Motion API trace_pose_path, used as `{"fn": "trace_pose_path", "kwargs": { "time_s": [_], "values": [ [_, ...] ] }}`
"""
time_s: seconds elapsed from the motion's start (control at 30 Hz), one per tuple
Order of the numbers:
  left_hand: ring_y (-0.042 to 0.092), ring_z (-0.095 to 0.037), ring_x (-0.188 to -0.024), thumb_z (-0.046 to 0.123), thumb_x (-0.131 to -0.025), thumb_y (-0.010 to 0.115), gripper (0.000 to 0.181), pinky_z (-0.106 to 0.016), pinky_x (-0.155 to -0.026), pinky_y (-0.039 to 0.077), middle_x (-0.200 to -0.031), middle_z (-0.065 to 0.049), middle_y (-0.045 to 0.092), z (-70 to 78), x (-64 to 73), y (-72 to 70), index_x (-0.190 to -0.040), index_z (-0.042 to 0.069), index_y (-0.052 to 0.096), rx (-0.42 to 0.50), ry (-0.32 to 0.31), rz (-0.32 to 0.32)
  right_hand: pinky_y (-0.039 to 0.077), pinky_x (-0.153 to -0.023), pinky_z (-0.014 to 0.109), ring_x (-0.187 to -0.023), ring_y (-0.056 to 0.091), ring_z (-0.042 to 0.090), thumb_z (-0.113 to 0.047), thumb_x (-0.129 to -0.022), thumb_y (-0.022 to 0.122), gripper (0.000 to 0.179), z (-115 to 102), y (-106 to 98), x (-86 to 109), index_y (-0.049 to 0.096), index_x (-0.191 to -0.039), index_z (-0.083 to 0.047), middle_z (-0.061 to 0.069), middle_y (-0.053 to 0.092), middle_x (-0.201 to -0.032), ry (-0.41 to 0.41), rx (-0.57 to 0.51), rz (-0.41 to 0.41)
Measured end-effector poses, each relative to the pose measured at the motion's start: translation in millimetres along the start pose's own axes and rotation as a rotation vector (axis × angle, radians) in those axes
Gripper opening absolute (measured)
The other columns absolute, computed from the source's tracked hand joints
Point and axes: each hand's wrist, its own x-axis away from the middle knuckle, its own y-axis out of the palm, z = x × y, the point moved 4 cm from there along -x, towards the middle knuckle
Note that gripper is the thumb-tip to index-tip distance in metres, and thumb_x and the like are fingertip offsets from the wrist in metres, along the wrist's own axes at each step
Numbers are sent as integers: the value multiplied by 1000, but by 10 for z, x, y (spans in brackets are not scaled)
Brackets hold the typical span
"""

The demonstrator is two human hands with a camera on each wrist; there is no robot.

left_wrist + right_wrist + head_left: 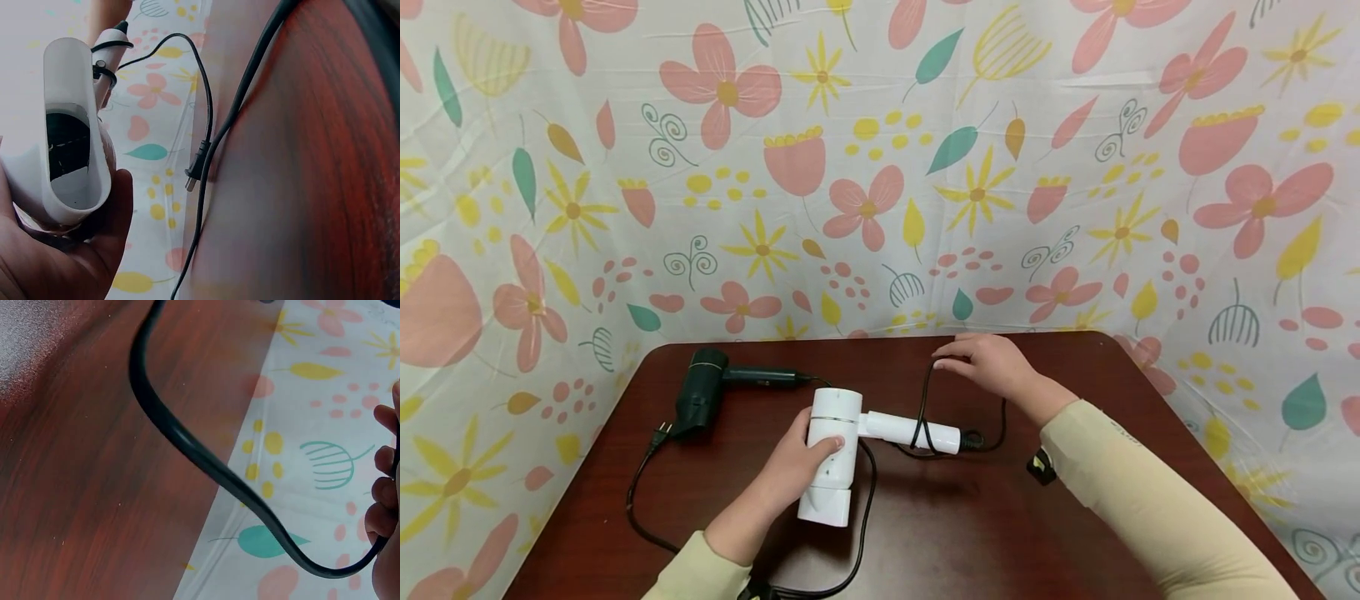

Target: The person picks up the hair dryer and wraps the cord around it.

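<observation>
My left hand [796,465] grips the barrel of a white hair dryer [833,462], thumb across its side. The dryer's handle [902,429] points right, with a loop of black power cord [922,400] around it. Beyond the handle, my right hand [988,364] pinches that cord above the table. In the right wrist view the cord [194,450] curves up to the curled fingers [382,494] at the right edge. The left wrist view looks at the dryer's oval nozzle [75,206], with the looped handle [111,56] behind it.
A dark green hair dryer [700,396] lies at the table's back left, its handle pointing right. By its nozzle lies a two-pin plug [661,433], whose cord runs toward the front. More black cord [868,517] curves beside the white dryer. A flowered cloth [865,167] hangs behind the brown table [985,525].
</observation>
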Motion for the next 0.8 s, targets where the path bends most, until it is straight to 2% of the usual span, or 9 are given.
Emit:
{"fn": "trace_pose_path", "kwargs": {
  "time_s": [0.2, 0.47, 0.63, 0.8],
  "values": [
    [63, -25, -94, 24, -97, 63, 63, -43, -75, 53, -122, -16, 58, 17, 25, 25, -150, 9, 32, 38, 10, -21, 42, -64, 31, -69, 47, 9, -35, -94, 68, 24, -43, 58, -16, 76, -113, -23, -14, 59, -83, -7, -42, -20],
    [61, -27, -96, 30, -100, 59, 65, -44, -78, 52, -122, -18, 55, 32, 46, 63, -150, 5, 27, 74, -34, -66, 39, -70, 34, -74, 43, 11, -25, -99, 63, 24, -79, 214, 18, 74, -119, -21, -14, 53, -77, -29, -76, -56],
    [60, -28, -100, 30, -101, 55, 62, -44, -82, 51, -124, -20, 54, 74, 28, 103, -150, 4, 26, 100, -23, -78, 39, -70, 33, -72, 43, 11, -26, -100, 61, 25, -128, 341, 48, 74, -118, -17, -12, 52, -75, -108, -44, -8],
    [60, -28, -101, 30, -102, 54, 63, -44, -83, 51, -125, -21, 53, 107, -21, 138, -150, 4, 23, 148, -11, -31, 42, -66, 33, -69, 47, 13, -20, -96, 64, 18, -243, 445, 118, 76, -108, -14, -5, 59, -76, -200, -29, 78]
  ]
}}
